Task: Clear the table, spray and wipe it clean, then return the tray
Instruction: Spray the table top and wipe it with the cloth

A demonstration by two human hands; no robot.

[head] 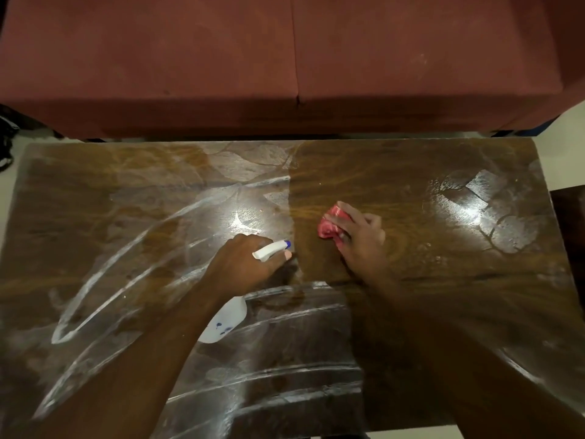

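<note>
At the left, the wooden table is covered with long white streaks that curve from the near left edge toward the middle, and a bright reflection of light lies on the wet surface near the centre. A little left of the centre, the left hand grips the white spray bottle around its neck, with the fingers closed tightly on it and one fingertip showing just below the head. The blue tip of the nozzle points to the right, and the body of the bottle (white, with small blue marks) hangs tilted under the wrist, above the table. Just to the right of the nozzle, the right hand holds a crumpled red cloth under its bent fingers and presses it on the table top. Here the wood looks darker and brown, with fewer streaks. Further right, near the far corner, another reflection shows patchy marks on the surface. Behind the table, along its far side, stands a dark red sofa.
</note>
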